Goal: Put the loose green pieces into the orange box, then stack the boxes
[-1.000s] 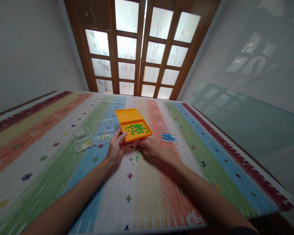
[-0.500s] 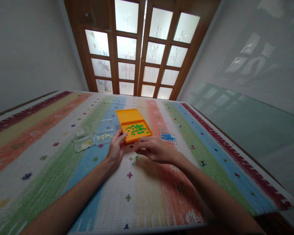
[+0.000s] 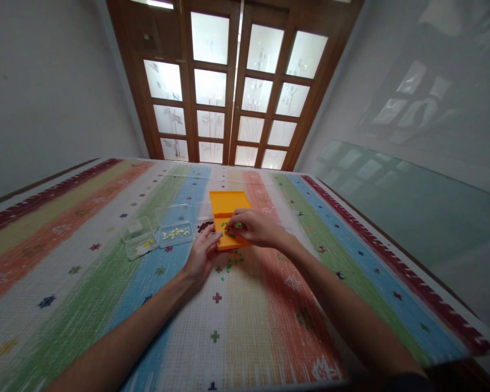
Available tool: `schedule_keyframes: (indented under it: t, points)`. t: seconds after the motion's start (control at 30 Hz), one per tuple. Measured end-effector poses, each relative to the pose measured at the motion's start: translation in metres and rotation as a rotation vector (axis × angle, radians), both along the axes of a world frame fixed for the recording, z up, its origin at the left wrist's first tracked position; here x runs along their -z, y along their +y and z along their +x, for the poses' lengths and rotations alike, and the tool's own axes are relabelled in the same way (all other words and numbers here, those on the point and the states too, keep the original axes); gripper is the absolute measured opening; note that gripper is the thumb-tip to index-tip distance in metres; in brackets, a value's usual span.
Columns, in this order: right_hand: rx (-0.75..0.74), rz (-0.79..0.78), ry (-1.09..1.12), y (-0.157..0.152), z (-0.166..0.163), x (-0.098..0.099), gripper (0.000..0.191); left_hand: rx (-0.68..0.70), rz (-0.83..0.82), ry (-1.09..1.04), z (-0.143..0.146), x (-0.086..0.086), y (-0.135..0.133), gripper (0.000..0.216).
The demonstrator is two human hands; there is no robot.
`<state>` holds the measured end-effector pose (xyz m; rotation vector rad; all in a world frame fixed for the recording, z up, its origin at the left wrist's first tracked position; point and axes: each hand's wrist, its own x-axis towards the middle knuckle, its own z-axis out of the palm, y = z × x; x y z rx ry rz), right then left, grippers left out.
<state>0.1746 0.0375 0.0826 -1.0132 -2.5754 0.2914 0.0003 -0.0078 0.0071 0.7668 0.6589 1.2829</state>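
The left hand [image 3: 201,256] braces the near left corner of the orange tray [image 3: 227,209] on the striped counter [image 3: 106,272], its grip pressed to the rim, apparently to steady it. The right hand [image 3: 251,227] reaches over the tray, fingertips drawn together over the green pieces [image 3: 231,225]; whether they pinch one cannot be told. More green pieces lie scattered just before the tray.

Tabletop [image 3: 269,337]: near half open between forearms, wide bare strips far left and far right. Obstacles: orange tray [image 3: 225,204] centre; two clear boxes [image 3: 174,230] just left of it; loose green pieces [image 3: 231,264] on cloth before tray. Behind tray: open lane to doors [image 3: 228,81].
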Motion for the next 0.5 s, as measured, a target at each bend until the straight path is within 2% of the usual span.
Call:
schedule_keyframes:
  t: [0.2,0.5]
  points:
    - [-0.043,-0.008,-0.041,0.0027,-0.0031,0.0019,0.023,0.018,-0.003,-0.015,-0.0002,0.0016,-0.0005,0.034]
    - [0.028,0.011,-0.026,0.0056,-0.0053,0.0003,0.021,0.014,-0.003,-0.023,0.0004,0.0001,0.0002,0.032]
